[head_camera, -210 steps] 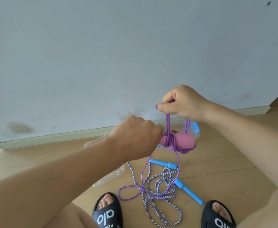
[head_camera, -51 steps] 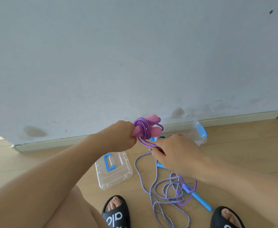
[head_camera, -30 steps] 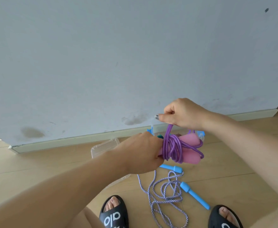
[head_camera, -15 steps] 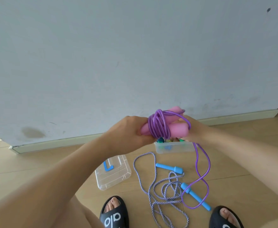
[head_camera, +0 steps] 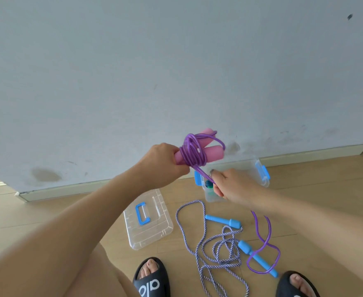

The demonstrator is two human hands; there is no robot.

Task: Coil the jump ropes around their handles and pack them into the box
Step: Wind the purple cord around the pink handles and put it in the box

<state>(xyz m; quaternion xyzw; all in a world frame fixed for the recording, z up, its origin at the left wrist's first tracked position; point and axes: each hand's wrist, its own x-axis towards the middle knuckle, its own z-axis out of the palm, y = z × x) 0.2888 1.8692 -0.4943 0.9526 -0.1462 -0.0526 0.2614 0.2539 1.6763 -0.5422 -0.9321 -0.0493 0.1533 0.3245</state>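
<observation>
The right hand (head_camera: 232, 185) has dropped, pinching glossy purple cord (head_camera: 192, 154); left hand (head_camera: 163, 162) grips cylindrical pink handles (head_camera: 212, 153).

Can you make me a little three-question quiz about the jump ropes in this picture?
1. True or false: the left hand grips the pink handles.
2. Which thing lies on the floor beside the open box?
A. the lid
B. a ball
C. a book
3. Fill in: the right hand pinches the ____ rope, while the striped rope with blue handles lies loose on the floor.

Key: 1 true; 2 A; 3 purple.
</observation>
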